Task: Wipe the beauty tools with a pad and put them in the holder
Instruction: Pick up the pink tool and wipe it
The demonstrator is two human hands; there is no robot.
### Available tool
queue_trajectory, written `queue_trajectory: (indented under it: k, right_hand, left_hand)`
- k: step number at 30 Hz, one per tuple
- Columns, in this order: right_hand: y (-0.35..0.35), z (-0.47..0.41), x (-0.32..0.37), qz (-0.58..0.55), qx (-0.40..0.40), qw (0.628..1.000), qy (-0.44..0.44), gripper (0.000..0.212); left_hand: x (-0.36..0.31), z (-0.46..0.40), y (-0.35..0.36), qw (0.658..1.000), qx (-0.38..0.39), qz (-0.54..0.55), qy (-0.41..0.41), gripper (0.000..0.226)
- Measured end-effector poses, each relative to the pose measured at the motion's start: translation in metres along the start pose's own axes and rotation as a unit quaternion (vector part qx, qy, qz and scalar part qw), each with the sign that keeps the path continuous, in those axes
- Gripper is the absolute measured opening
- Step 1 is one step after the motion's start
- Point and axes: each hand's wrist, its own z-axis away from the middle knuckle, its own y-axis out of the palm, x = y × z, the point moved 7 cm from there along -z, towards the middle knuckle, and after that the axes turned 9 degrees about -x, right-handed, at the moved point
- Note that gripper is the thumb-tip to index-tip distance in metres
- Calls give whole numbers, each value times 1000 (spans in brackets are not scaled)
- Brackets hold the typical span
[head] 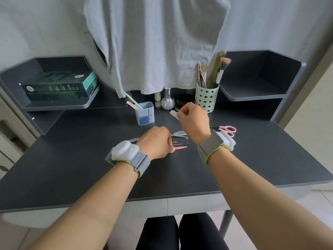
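The table (90,168) had a matt, smooth dark-grey top. The pad (174,114) looked like soft white cotton. The slim tools (180,144) beside the left hand shone as bare metal, one with a pink plastic handle. The scissors (226,129) had glossy pink plastic loops. The green holder (206,100) was matt perforated plastic, the round bottle (167,102) pearly glass, the hanging cloth (158,42) wrinkled grey fabric.

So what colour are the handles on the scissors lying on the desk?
Pink, seen in the head view: the scissors lie beside the right wrist.
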Motion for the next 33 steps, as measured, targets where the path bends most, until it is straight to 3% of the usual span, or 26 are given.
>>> queue_trajectory:
  k: [6, 19, 33]
  right_hand:
    - [-1, 2, 2, -9, 3, 1000, 2, 12]
    - [-17, -4, 25, -76, -38, 996, -3, 12]
    - [-31, -5, 45, -144, -87, 986, 0, 12]
  left_hand:
    - [-1, 1, -7, 999, -30, -22, 23, 19]
    - [5, -9, -54, 983, -158, 88, 15, 15]
    - [19, -14, -81, 961, -245, 130, 2, 13]
